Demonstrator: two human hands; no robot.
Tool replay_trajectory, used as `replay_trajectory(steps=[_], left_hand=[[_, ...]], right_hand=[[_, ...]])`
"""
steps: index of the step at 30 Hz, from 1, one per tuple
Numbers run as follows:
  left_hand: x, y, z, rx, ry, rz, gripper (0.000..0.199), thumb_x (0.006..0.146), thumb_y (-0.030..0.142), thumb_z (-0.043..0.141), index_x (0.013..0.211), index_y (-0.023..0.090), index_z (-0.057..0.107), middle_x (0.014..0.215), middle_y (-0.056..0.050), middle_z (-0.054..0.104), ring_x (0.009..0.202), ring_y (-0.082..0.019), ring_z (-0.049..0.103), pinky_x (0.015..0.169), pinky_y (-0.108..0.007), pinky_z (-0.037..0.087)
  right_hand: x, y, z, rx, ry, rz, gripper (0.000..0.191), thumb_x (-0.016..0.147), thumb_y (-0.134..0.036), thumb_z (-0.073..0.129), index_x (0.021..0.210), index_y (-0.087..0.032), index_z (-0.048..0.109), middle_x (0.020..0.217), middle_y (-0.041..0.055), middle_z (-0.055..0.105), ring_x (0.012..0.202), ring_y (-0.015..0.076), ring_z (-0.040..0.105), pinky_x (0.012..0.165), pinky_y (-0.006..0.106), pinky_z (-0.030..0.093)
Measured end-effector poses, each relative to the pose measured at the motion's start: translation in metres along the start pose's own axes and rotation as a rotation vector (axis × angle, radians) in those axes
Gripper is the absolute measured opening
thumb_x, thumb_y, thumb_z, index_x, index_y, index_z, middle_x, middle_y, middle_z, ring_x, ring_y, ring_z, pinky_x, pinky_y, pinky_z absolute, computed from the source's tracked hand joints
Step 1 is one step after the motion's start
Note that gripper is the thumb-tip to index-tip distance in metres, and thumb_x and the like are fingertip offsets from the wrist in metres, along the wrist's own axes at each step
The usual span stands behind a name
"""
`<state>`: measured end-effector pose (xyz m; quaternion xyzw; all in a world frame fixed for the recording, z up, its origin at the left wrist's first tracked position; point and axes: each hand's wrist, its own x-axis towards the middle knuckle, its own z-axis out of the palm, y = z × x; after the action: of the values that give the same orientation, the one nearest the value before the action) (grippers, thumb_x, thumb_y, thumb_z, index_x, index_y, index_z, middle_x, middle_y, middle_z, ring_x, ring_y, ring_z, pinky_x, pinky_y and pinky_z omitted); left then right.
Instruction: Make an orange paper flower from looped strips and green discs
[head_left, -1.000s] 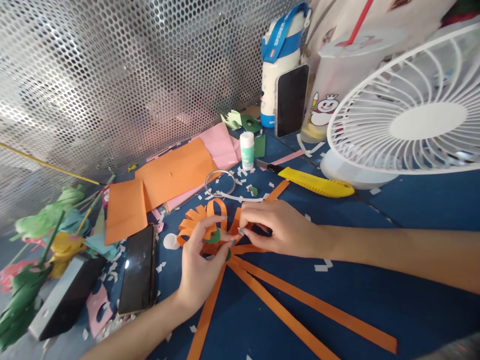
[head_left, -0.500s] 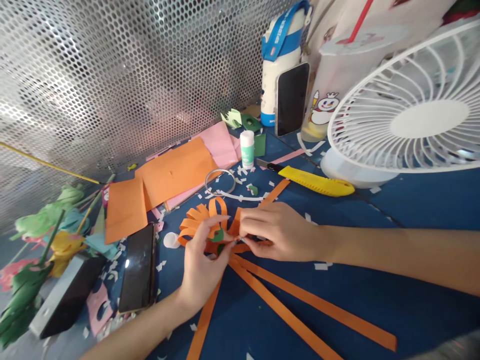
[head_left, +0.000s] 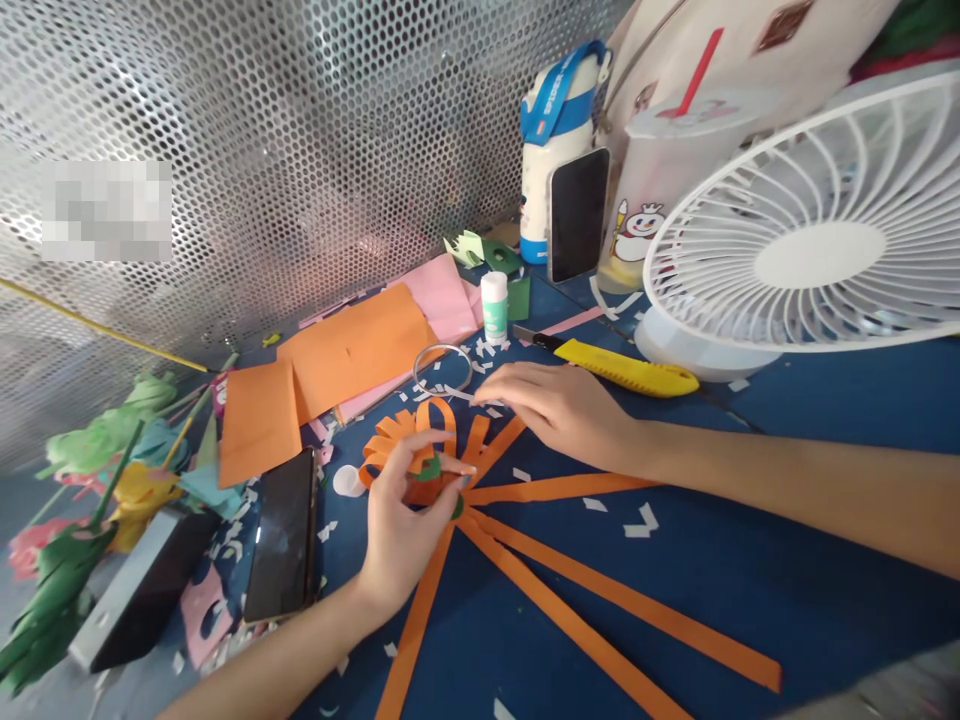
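My left hand point(head_left: 405, 525) is curled round the orange paper flower point(head_left: 390, 440), thumb and forefinger closed at its centre by a bit of green paper point(head_left: 429, 468). One side of the flower is bent into loops; several flat orange paper strips point(head_left: 566, 490) fan out from the middle over the blue table. My right hand point(head_left: 566, 408) is apart from the flower, palm down, fingers together, its tips at a thin white strip point(head_left: 459, 394) beside a metal ring point(head_left: 420, 372). Its thumb is hidden, and I cannot make out what lies between its fingertips.
Behind the hands are a glue stick point(head_left: 494, 308), a yellow utility knife point(head_left: 630, 368) and a white fan point(head_left: 817, 255). Orange paper sheets point(head_left: 360, 345), a dark phone point(head_left: 281, 535) and paper flowers point(head_left: 135, 490) lie leftward. White paper scraps are scattered about.
My right hand has left the flower's centre and moved up and away to the white strip. My left hand has kept its hold on the flower.
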<state>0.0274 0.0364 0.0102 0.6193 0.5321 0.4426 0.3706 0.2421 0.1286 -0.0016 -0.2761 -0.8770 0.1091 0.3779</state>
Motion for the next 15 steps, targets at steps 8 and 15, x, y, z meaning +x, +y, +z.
replay_trajectory(steps=[8, 15], left_hand=[[-0.006, 0.001, -0.002, -0.057, -0.036, 0.149, 0.025, 0.084, 0.012, 0.066, 0.107, 0.020, 0.060, 0.084, -0.002, 0.076, 0.083, -0.017, 0.075, 0.078, -0.028, 0.059], [-0.010, -0.001, -0.010, -0.007, -0.019, 0.196, 0.032, 0.083, 0.021, 0.072, 0.112, 0.023, 0.059, 0.091, -0.002, 0.076, 0.091, -0.018, 0.072, 0.093, -0.032, 0.053]], right_hand=[[0.004, -0.023, 0.002, 0.365, -0.272, -0.096, 0.024, 0.098, -0.015, 0.043, 0.110, -0.019, 0.064, 0.108, 0.0075, 0.068, 0.112, 0.0190, 0.054, 0.097, 0.039, 0.040], [0.005, -0.027, 0.004, 0.355, -0.347, -0.050, 0.018, 0.099, -0.019, 0.042, 0.091, -0.020, 0.058, 0.087, 0.0020, 0.060, 0.090, 0.0171, 0.050, 0.093, 0.039, 0.034]])
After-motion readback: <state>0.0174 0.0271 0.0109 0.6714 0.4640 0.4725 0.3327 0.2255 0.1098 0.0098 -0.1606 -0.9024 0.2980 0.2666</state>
